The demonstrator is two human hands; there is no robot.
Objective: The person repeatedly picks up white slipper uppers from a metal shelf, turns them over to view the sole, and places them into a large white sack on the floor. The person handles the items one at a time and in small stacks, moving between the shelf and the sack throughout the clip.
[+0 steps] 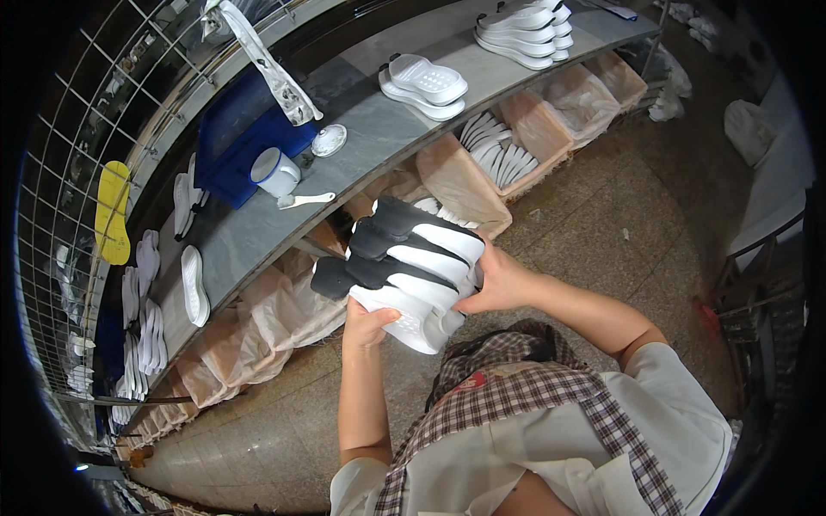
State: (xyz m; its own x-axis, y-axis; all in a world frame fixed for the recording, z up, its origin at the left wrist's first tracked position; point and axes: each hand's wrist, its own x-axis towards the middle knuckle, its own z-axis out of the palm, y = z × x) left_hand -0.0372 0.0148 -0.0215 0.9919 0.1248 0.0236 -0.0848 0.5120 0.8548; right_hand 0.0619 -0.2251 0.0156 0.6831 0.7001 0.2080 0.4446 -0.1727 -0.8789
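Observation:
A stack of several white shoe soles with black heel parts [420, 265] is held in front of my body, off the workbench. My left hand [368, 325] is closed round the near left end, its thumb on the lowest white sole. At the opposite end, my right hand [502, 279] grips the stack's right side, thumb and fingers pressed to the white edges. Most of the fingers under the stack are hidden.
Beyond the stack runs a grey workbench [344, 90] carrying a white mug [276, 175], a brush [308, 199], a lid [329, 140], a blue crate [245, 129] and more white soles [422, 84]. Lined bins [460, 176] stand below it, and a wire mesh [64, 215] rises behind.

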